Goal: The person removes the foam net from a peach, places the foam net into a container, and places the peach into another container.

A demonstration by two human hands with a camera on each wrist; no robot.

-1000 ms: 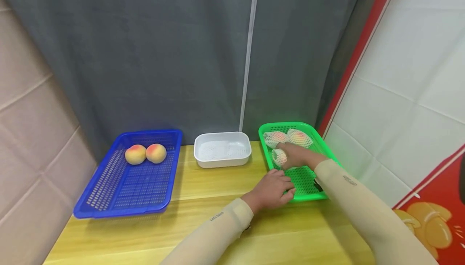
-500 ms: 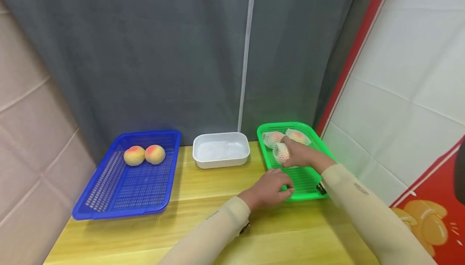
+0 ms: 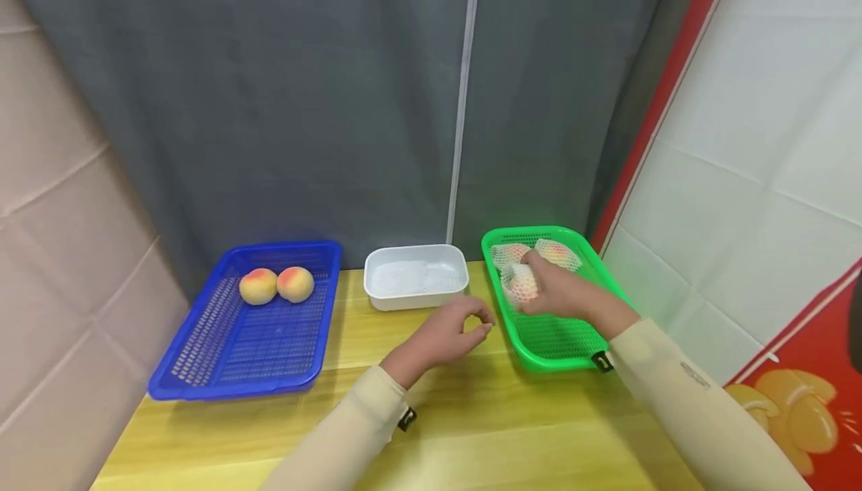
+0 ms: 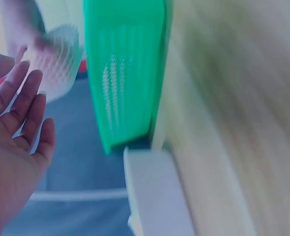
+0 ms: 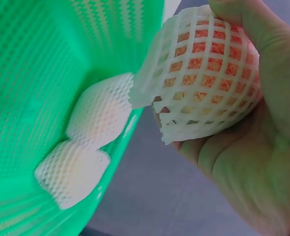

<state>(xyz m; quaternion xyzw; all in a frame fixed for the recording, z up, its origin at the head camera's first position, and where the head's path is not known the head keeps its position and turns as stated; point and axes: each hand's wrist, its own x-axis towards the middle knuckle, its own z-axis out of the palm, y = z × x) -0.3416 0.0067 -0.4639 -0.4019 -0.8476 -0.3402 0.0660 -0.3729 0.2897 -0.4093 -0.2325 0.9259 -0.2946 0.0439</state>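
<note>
My right hand (image 3: 560,287) grips a peach in a white foam net (image 3: 521,285) above the green basket (image 3: 532,362). In the right wrist view, thumb and fingers wrap around this netted peach (image 5: 209,73), and its red and yellow skin shows through the mesh. Two other netted peaches (image 5: 100,110) lie together at the basket's far end. My left hand (image 3: 439,334) hovers over the table, left of the green basket and in front of the white tray. Its fingers are loosely bent in the left wrist view, and the hand (image 4: 17,123) holds nothing.
A white tray (image 3: 416,301) stands between the baskets; a pale sheet seems to lie in it. At left is a blue basket (image 3: 236,390) with two bare peaches (image 3: 258,287). A grey curtain (image 3: 303,102) closes off the back of the wooden table (image 3: 485,438).
My left hand has moved left, away from the green basket's near rim. The right hand has kept hold of the netted peach, with the forearm swung slightly right.
</note>
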